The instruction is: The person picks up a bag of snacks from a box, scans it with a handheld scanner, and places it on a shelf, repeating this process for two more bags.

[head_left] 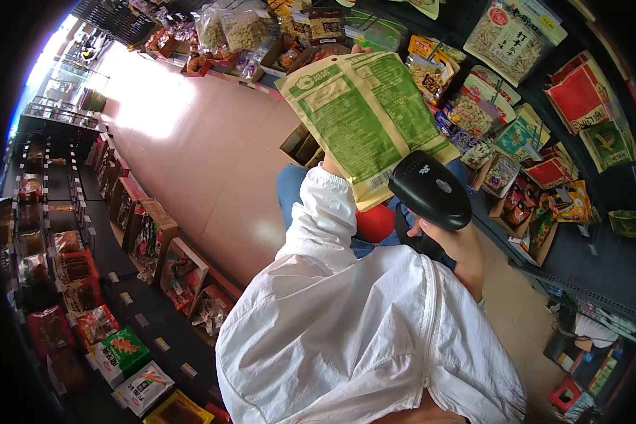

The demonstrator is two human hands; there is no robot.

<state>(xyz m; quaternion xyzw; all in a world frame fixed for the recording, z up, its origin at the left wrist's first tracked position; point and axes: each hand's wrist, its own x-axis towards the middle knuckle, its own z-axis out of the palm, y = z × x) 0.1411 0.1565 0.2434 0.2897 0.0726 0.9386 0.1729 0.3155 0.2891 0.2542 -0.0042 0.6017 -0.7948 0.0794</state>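
Observation:
My left hand point(330, 165), in a white sleeve, holds up a green and white snack packet point(367, 113) by its lower edge. The hand is mostly hidden behind the packet, and a fingertip shows at the packet's top. The packet's printed back faces me, with a barcode near its lower corner. My right hand point(461, 249) grips a black handheld barcode scanner point(431, 189). The scanner's head sits just right of the barcode, close to the packet's lower edge.
Racks of bagged snacks point(516, 42) hang and stand on the right. Shelves with boxed and packed goods point(124, 350) line the left. A tan floor aisle point(212, 141) runs between them. A red object point(374, 222) lies by my blue-trousered legs.

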